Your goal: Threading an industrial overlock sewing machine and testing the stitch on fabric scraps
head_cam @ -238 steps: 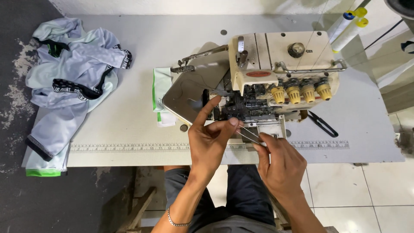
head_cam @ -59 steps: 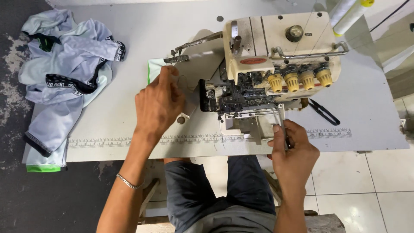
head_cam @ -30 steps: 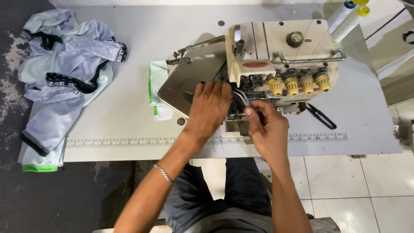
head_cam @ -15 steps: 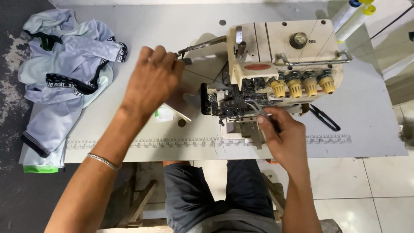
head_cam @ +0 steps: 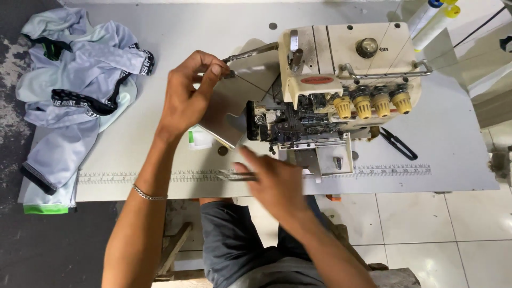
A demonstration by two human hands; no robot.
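A cream overlock sewing machine (head_cam: 341, 58) stands on the white table (head_cam: 160, 32) with its grey front cover (head_cam: 234, 106) swung open to the left. My left hand (head_cam: 189, 98) is raised left of the machine, with thumb and fingers pinched on a thin thread (head_cam: 250, 84) that runs to the machine. My right hand (head_cam: 274, 181), blurred with motion, is at the table's front edge below the machine. It holds slim metal tweezers (head_cam: 232, 175) that point left.
A pile of pale grey garments (head_cam: 74, 90) with black bands lies at the table's left end. A white and green cloth (head_cam: 200, 140) lies under the open cover. A black tool (head_cam: 397, 143) rests right of the machine. Two thread cones (head_cam: 432, 21) stand at the back right.
My right hand has drawn away from the machine's front, left and down, with the tweezers. My left hand stays raised at the left, fingers now pinched on the thread.
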